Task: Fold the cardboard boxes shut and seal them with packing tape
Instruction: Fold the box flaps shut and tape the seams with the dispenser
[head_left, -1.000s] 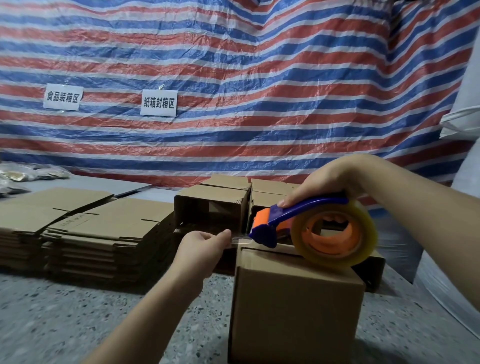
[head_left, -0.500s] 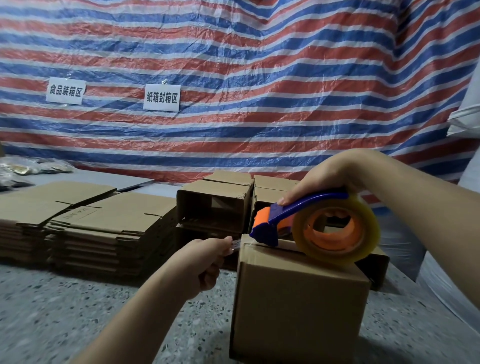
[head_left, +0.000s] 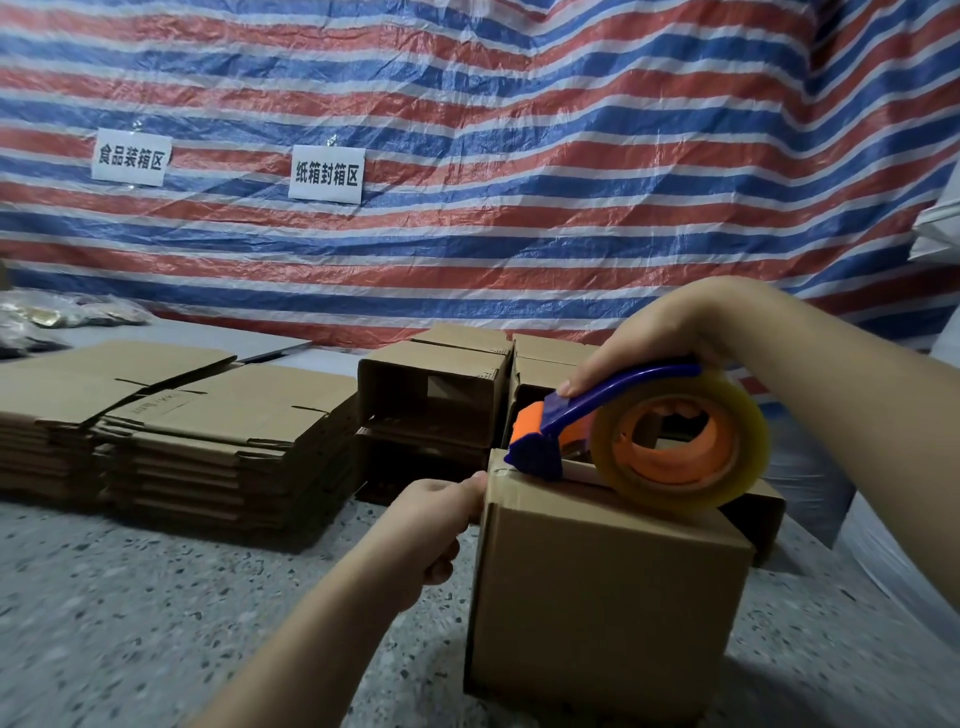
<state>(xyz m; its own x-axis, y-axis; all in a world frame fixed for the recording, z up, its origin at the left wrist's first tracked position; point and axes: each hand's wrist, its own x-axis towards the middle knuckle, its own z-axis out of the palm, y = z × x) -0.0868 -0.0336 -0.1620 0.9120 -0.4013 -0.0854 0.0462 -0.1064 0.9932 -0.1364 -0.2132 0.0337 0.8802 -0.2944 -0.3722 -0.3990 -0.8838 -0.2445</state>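
Two hands are working one closed box (head_left: 608, 597) on the speckled counter (head_left: 156, 597). Right hand (head_left: 649, 338), fingers wrapped round the handle, is holding the tape dispenser (head_left: 649, 441) on the box top. Left hand (head_left: 431, 525), fingers curled, is pressing the tape end onto the box's left edge. Advice: anchor firmly, then pull straight along the seam. Behind the box, two signs (head_left: 325, 174) are reading 食品装箱区 and 纸箱封箱区.
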